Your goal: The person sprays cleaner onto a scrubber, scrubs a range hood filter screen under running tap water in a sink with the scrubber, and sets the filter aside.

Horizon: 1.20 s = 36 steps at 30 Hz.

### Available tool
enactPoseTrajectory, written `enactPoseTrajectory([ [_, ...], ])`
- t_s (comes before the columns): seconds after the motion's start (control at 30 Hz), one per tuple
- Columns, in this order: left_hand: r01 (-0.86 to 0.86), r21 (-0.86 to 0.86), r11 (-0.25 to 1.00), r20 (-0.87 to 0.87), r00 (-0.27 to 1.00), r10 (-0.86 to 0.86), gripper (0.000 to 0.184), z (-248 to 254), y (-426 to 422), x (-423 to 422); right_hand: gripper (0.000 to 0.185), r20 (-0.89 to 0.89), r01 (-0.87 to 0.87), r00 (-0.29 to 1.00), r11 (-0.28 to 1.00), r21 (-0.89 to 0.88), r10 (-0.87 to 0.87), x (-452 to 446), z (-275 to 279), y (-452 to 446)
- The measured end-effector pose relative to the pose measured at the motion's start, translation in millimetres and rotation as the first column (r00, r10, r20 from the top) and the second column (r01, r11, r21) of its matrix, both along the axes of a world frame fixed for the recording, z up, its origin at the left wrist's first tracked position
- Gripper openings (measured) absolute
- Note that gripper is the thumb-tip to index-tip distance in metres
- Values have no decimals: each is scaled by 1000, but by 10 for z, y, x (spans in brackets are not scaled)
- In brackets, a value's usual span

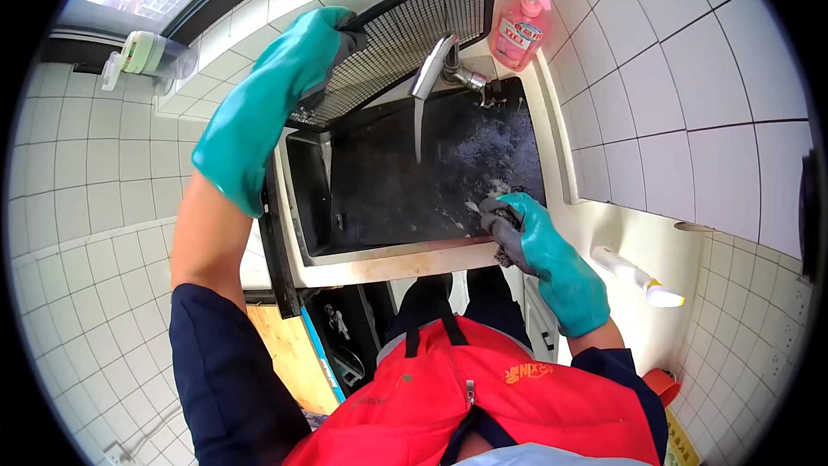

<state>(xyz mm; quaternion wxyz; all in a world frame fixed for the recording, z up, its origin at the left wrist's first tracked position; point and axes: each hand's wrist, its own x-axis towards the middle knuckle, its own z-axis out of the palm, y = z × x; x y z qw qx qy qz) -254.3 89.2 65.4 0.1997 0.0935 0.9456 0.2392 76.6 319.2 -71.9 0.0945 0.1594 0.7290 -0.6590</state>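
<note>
My left hand (pixel 310 56), in a green rubber glove, grips the edge of a black-framed mesh filter panel (pixel 392 47). The panel is held tilted behind the sink, partly behind the faucet (pixel 435 65). Water streams from the spout into the sink (pixel 470 257). My right hand (pixel 543 246), gloved the same way, is closed around a dark, wiry scrubber (pixel 503 256) near the sink's front right corner. Beneath it, a dark flat surface (pixel 405 173) fills most of the sink, with suds and wet streaks on its right side. Whether this is the basin floor or a separate sheet I cannot tell.
A pink pump bottle (pixel 520 33) stands at the back right corner by the tiled wall. A white bottle (pixel 634 276) lies on the right counter. On the left ledge is a clear spray bottle (pixel 151 56). A dark narrow panel (pixel 280 242) stands at the sink's left.
</note>
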Motion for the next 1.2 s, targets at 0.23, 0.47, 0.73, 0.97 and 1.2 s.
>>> enactPoseTrajectory([
  [0.23, 88, 54, 995, -30, 996, -87, 29, 127, 168, -9, 21, -24, -92, 995, 993, 74, 94, -43, 21, 46],
  [0.47, 154, -163, 974, -15, 987, -159, 26, 480, 478, -79, 23, 62, -85, 995, 996, 9, 84, -46, 38, -30],
  [0.73, 87, -171, 981, 4, 996, -88, 23, 440, 540, -168, 24, 184, -60, 980, 996, -67, 72, -93, 129, -114],
  [0.97, 306, -154, 940, -80, 944, -320, 28, -361, 367, -731, 26, 48, -181, 983, 981, 72, 178, -169, 191, -72],
  [1.2, 237, -214, 948, -42, 967, -252, 28, 11, 309, -547, 27, 139, -75, 987, 995, -70, 85, -253, 198, -74],
])
